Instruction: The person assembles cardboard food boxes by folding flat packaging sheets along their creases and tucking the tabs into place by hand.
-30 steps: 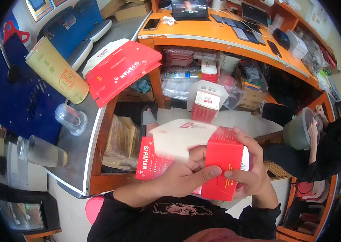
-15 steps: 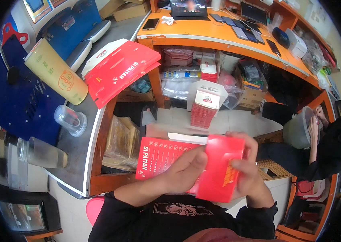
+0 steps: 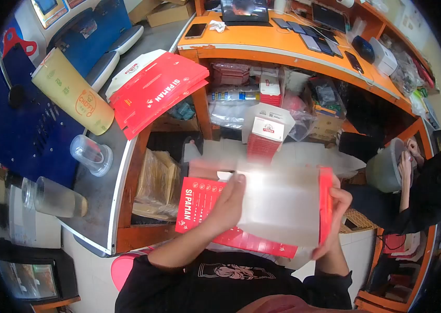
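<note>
A red cardboard food box (image 3: 283,206), its pale inner side turned up, spans the space between my hands and is slightly blurred. My right hand (image 3: 336,211) grips its red right edge, fingers wrapped round. At the opposite edge, my left hand (image 3: 226,206) has its thumb up against the board, the other fingers partly hidden. Below lies a stack of flat red cartons (image 3: 191,203) lettered SI PAMAN, partly covered by the box and my left forearm. More flat red cartons (image 3: 160,88) rest on the counter to the left.
On the grey counter (image 3: 103,195) stand a tall yellow cup (image 3: 74,94), a clear plastic cup (image 3: 91,155) and a clear jar (image 3: 56,198). A pile of red-and-white cartons (image 3: 267,138) rises ahead. Another person (image 3: 413,193) with a bucket (image 3: 384,172) is at right.
The folded red box has been spread open, showing its pale inside. My right hand has moved right with one edge, while my left hand has shifted slightly left and up.
</note>
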A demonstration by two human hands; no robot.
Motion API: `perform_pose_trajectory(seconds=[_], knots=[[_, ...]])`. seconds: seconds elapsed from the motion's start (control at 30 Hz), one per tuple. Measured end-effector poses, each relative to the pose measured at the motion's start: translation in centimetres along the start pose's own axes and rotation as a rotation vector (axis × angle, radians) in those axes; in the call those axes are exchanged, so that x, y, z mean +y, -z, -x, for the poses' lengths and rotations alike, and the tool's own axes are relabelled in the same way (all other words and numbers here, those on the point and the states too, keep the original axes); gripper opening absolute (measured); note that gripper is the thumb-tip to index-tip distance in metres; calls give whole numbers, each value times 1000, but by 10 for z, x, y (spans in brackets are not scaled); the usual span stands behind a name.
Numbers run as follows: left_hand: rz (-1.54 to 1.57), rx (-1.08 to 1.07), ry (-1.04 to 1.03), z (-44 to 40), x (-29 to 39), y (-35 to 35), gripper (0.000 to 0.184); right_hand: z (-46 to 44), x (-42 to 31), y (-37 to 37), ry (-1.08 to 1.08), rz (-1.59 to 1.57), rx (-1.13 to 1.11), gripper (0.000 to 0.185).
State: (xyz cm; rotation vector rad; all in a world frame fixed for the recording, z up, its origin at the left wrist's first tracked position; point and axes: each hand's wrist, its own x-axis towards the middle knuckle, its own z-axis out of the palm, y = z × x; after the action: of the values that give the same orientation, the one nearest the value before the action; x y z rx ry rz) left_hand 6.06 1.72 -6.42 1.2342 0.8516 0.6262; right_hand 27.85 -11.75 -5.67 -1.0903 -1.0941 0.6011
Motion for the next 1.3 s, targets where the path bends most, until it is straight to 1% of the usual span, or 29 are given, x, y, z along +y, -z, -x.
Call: perform_pose_trajectory(seconds=[0.1,0.13,0.17,0.2,0.23,0.3,0.33,0.43,0.47,0.5,0.57,0.6,0.63,0.67,0.7,0.77,0.8,0.87,0.9,0.97,1.0,1.1,1.23,1.3], knots=[[-156,93,-238,-1,-12,19,52,-8,-12,8,-155,-6,-73,89],[-139,75,-218,-3,-9,23,50,-12,-19,8,-249,-27,-63,86],[-158,33,-264,-2,-5,24,49,-15,-22,8,-344,-49,-53,84],[-178,-8,-312,-2,-2,25,48,-17,-23,5,-315,-53,-80,76],[-199,-48,-362,-1,1,27,48,-19,-21,6,-312,-62,-59,78],[-101,-215,-275,3,11,40,48,-20,-14,7,-309,-85,-15,81],[-53,-299,-229,4,14,44,49,-22,-21,9,-410,-132,-90,85],[-209,-266,-505,3,12,46,56,-23,-10,20,-352,-109,-334,77],[-125,-274,-424,5,13,46,64,-23,-11,18,-339,-51,-314,71],[-43,-282,-345,8,15,47,73,-24,-10,16,-404,-116,-263,71],[-5,-344,-339,9,13,53,94,-24,-3,15,-533,-245,-156,71],[-50,-398,-415,7,11,58,106,-24,3,16,-562,-299,-100,68],[-95,-451,-490,6,10,62,117,-24,4,17,-582,-336,-95,68],[-285,-436,-544,9,12,63,142,-26,4,16,-603,-375,-91,69],[-348,-396,-536,12,19,60,143,-26,4,16,-625,-413,-87,70],[-470,-316,-518,17,29,50,144,-18,20,19,-597,-450,-104,76],[-442,-289,-522,15,25,50,142,-15,25,21,-581,-467,-113,80],[-386,-236,-531,6,13,51,139,-22,7,-3,-626,-545,21,102],[-273,-244,-520,3,9,50,136,-24,1,-12,-647,-584,90,113],[-47,-258,-489,2,3,49,129,-15,8,-8,-478,-419,-163,147],[-60,-261,-501,4,3,49,123,-14,11,-8,-404,-297,-257,153],[-199,-209,-533,7,2,46,122,-10,7,-19,-480,-306,-202,145],[-114,-196,-492,8,0,43,125,-6,15,-25,-578,-377,-146,134],[-64,-212,-505,11,3,42,128,-4,15,-26,-586,-407,-159,134]])
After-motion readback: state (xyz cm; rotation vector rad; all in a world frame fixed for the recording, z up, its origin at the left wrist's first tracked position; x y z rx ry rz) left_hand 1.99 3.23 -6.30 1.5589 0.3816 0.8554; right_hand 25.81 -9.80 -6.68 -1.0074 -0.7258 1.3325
